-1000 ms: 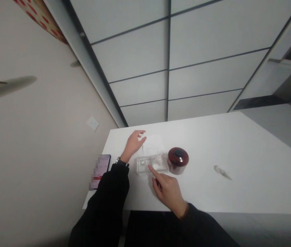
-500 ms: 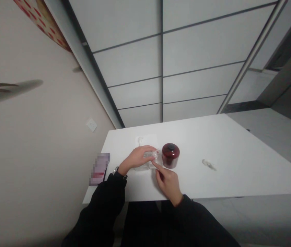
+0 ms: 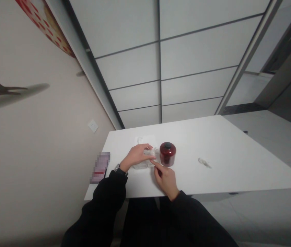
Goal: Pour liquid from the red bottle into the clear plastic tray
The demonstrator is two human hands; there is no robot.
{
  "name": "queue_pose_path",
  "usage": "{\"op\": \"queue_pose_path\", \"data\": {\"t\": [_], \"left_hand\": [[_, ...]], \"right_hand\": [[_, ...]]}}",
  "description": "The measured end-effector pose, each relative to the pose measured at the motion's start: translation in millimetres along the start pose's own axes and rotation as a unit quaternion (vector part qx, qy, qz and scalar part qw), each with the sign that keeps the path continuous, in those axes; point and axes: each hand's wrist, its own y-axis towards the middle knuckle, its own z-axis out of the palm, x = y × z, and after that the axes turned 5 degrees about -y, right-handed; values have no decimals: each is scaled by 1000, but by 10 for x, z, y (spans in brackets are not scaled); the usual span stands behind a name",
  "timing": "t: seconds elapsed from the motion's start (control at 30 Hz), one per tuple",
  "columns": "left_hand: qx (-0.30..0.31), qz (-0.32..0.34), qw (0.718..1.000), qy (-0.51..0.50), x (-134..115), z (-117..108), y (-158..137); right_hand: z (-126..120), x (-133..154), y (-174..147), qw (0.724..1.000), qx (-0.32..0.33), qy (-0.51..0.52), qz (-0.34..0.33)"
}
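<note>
My left hand (image 3: 136, 154) reaches over the white table, its thumb and fingers closed round a small clear piece (image 3: 149, 152), which looks like plastic; its exact kind is not clear. My right hand (image 3: 166, 176) is just below, index finger stretched out to the left thumb and the held piece, the other fingers curled in. Nothing shows inside it. Under and beside my left hand lie clear, box-like containers (image 3: 140, 166), partly covered by it. A dark red, rounded jar (image 3: 167, 156) with a black top stands right of the held piece.
The white table (image 3: 225, 147) runs along a panelled sliding door (image 3: 137, 72). A crumpled clear wrapper (image 3: 204, 162) lies on the right. At the left edge is a blurred, pinkish flat item (image 3: 100, 168). A white sheet or tray (image 3: 148, 138) lies behind my left hand.
The view has shifted slightly, so the table's things appear a little further left. My left hand has turned a little, showing more of the clear piece. The right index finger remains beside it.
</note>
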Motion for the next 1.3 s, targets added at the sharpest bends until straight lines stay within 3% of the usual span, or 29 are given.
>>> {"op": "queue_pose_path", "data": {"t": [0.2, 0.37, 0.5, 0.63, 0.77, 0.9, 1.03, 1.07, 1.2, 1.3], "left_hand": [[0, 9, 995, -97, -40, -112, -185], [-57, -31, 998, -22, -65, -138, -224], [-31, -31, 998, -37, -122, -112, -209], [-91, -55, 994, -6, -155, -110, -214], [-42, -39, 998, -27, -153, -103, -217], [-107, -49, 993, 9, -134, -92, -204], [4, -3, 999, -46, -120, -102, -209], [8, -10, 999, -42, -118, -111, -214], [-68, -33, 997, -34, -108, -138, -245], [-4, 0, 997, -71, -89, -103, -269]], "right_hand": [[10, -6, -11, 1000, -1, -1, 1], [-2, 4, -8, 1000, 6, 0, -4], [-1, 7, -8, 1000, 7, -1, -6], [5, 10, -6, 1000, 2, -1, -10], [5, 13, -2, 1000, -2, -1, -12], [8, 9, -5, 1000, 1, 1, -14], [7, 6, -10, 1000, 3, 2, -8], [4, 7, -10, 1000, 4, 2, -7], [-5, 11, -8, 1000, 10, 5, -5], [2, 9, -12, 1000, 10, 6, -1]]}}
